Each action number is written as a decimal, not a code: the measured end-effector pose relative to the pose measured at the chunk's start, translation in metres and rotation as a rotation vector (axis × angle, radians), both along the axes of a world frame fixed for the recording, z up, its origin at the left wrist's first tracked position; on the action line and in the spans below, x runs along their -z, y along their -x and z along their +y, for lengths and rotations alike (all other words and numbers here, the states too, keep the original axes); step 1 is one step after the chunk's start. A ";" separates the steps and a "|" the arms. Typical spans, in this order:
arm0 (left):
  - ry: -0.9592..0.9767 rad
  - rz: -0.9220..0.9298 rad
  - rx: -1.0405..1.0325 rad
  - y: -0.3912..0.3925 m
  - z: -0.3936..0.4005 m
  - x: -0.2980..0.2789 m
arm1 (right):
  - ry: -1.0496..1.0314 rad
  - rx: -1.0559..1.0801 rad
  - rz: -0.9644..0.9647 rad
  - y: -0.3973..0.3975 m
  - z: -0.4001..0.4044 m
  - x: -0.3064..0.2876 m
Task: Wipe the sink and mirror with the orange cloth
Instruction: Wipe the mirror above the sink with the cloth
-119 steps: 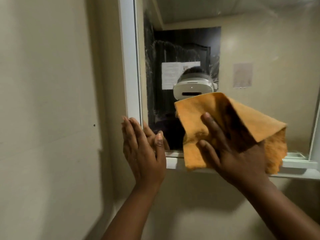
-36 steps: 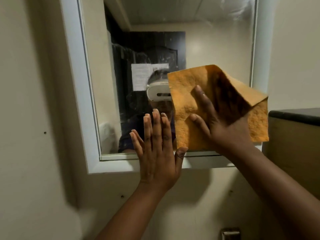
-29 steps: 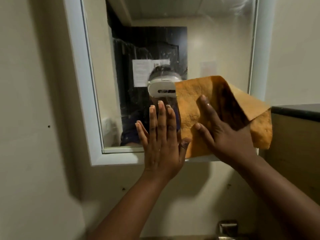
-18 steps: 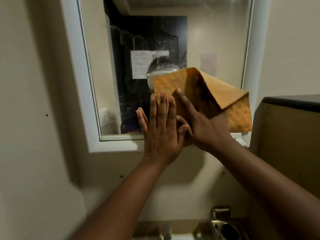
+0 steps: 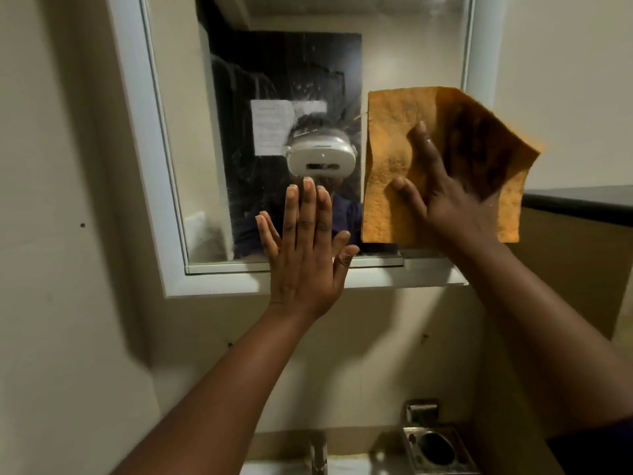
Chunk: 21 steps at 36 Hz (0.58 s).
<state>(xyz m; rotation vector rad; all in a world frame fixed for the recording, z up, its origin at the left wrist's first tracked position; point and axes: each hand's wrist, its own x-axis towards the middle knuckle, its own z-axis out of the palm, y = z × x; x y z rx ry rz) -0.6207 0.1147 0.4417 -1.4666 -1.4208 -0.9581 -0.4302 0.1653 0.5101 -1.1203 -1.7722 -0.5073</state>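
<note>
The right hand point(image 5: 445, 200) presses the orange cloth point(image 5: 411, 159) flat against the right side of the mirror point(image 5: 308, 63), fingers spread. The left hand point(image 5: 305, 255) rests open on the lower glass. Streaks remain on the mirror, so wiping looks unfinished; the sink point(image 5: 291, 467) is barely visible below.

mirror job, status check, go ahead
Left hand flat on mirror. Right hand presses orange cloth to glass, right side. Nothing in the way.
</note>
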 end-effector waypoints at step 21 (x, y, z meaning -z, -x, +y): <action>0.059 0.023 -0.072 -0.003 -0.001 0.000 | 0.094 -0.069 -0.018 -0.022 -0.004 0.037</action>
